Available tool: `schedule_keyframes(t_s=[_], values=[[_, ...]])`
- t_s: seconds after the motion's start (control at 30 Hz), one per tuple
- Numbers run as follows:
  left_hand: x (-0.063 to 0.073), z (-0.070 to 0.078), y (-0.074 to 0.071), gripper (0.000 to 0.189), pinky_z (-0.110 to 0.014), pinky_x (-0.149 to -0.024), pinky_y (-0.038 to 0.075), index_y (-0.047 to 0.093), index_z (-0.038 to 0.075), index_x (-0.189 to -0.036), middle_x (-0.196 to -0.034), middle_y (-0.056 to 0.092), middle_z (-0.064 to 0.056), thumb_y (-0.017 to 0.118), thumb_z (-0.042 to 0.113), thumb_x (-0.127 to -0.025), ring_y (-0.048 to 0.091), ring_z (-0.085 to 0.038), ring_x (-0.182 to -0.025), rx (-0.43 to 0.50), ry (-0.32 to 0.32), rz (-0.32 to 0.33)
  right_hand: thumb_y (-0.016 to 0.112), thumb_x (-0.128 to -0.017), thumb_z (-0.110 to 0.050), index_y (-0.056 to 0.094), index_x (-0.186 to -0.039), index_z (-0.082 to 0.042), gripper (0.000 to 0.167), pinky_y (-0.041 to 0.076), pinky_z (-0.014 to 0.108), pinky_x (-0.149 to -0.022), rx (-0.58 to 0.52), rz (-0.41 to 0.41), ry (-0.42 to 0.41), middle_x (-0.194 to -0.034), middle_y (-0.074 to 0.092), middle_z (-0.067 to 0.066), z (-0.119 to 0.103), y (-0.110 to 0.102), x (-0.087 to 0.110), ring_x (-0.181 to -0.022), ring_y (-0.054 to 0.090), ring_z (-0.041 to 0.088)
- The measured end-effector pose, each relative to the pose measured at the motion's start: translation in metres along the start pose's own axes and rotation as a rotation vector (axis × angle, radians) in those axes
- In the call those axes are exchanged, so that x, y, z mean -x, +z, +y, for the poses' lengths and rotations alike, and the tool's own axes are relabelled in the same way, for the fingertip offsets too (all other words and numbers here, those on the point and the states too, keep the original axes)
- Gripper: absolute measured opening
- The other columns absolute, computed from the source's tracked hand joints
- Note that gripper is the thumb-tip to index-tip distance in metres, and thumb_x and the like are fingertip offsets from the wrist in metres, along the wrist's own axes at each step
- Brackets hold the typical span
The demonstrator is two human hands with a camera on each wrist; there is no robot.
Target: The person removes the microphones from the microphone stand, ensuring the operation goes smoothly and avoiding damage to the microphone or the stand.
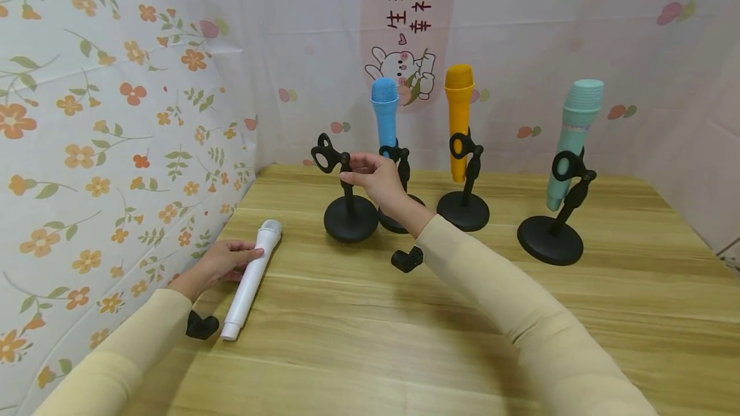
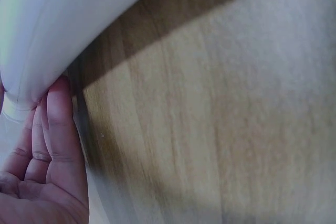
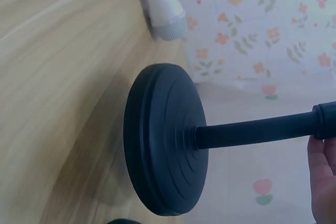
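Observation:
My left hand (image 1: 228, 262) pinches a white microphone (image 1: 252, 281) around its middle at the table's left side, thumb on top and fingers at its side. In the left wrist view the white body (image 2: 58, 19) fills the upper left, the fingers (image 2: 65, 124) against it. My right hand (image 1: 376, 178) holds a black microphone stand (image 1: 349, 201) by the upper part of its pole, just under the joint. Its clip ring holds no microphone. The right wrist view shows the stand's round base (image 3: 168, 140) close to the tabletop; whether it touches, I cannot tell.
Behind and right of my right hand, a blue microphone (image 1: 385, 111), a yellow microphone (image 1: 459, 114) and a mint-green microphone (image 1: 573, 137) stand clipped in black stands. The wooden table (image 1: 347, 345) meets a floral cloth (image 1: 104, 146) at left and a printed backdrop cloth (image 1: 300, 50) behind.

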State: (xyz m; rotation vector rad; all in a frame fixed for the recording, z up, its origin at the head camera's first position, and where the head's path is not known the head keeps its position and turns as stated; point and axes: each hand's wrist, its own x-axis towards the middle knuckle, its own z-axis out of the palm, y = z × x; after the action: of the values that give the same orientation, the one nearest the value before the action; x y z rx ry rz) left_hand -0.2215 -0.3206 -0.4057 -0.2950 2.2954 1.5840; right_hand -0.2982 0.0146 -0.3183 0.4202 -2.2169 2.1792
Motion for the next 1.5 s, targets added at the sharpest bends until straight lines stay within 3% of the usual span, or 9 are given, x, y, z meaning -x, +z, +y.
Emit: schedule_keyframes(t_s=[0.4, 0.83, 1.07, 1.27, 1.5], values=[[-0.002, 0.000, 0.002, 0.039, -0.032, -0.066, 0.055, 0.061, 0.000, -0.116, -0.089, 0.063, 0.001, 0.070, 0.029, -0.091, 0.060, -0.012, -0.077, -0.012, 0.000, -0.006, 0.075, -0.084, -0.001, 0.067, -0.114, -0.001, 0.031, 0.053, 0.028, -0.085, -0.079, 0.004, 0.013, -0.103, 0.066, 0.009, 0.006, 0.022, -0.026, -0.097, 0.066, 0.022], [0.002, 0.000, -0.001, 0.044, -0.033, -0.067, 0.055, 0.059, -0.001, -0.118, -0.091, 0.063, 0.001, 0.071, 0.031, -0.090, 0.060, -0.012, -0.079, -0.012, -0.013, 0.005, 0.075, -0.084, -0.001, 0.067, -0.114, 0.000, 0.031, 0.053, 0.025, -0.084, -0.044, 0.035, -0.006, -0.106, 0.065, 0.009, 0.018, 0.040, -0.046, -0.099, 0.063, 0.020], [0.001, 0.000, 0.001, 0.050, -0.033, -0.070, 0.055, 0.056, -0.003, -0.124, -0.095, 0.062, -0.001, 0.070, 0.032, -0.091, 0.060, -0.013, -0.082, -0.025, 0.002, -0.010, 0.076, -0.083, -0.002, 0.070, -0.109, -0.004, 0.027, 0.053, 0.027, -0.084, -0.016, 0.087, 0.014, -0.102, 0.067, 0.007, 0.025, 0.043, -0.049, -0.095, 0.065, 0.018], [0.001, 0.000, 0.001, 0.041, -0.032, -0.066, 0.055, 0.059, 0.000, -0.118, -0.089, 0.063, 0.001, 0.070, 0.030, -0.092, 0.060, -0.012, -0.078, -0.008, 0.003, -0.004, 0.077, -0.082, -0.003, 0.070, -0.107, -0.004, 0.025, 0.053, 0.027, -0.083, -0.012, 0.077, 0.006, -0.100, 0.067, 0.007, 0.032, 0.045, -0.051, -0.094, 0.065, 0.018], [0.000, -0.001, 0.001, 0.045, -0.032, -0.067, 0.055, 0.058, -0.002, -0.120, -0.090, 0.063, 0.001, 0.070, 0.031, -0.091, 0.061, -0.012, -0.079, -0.012, 0.003, -0.001, 0.076, -0.085, -0.005, 0.070, -0.107, -0.007, 0.023, 0.051, 0.029, -0.086, 0.042, 0.086, 0.029, -0.101, 0.068, 0.004, 0.037, 0.047, -0.052, -0.096, 0.061, 0.017]])
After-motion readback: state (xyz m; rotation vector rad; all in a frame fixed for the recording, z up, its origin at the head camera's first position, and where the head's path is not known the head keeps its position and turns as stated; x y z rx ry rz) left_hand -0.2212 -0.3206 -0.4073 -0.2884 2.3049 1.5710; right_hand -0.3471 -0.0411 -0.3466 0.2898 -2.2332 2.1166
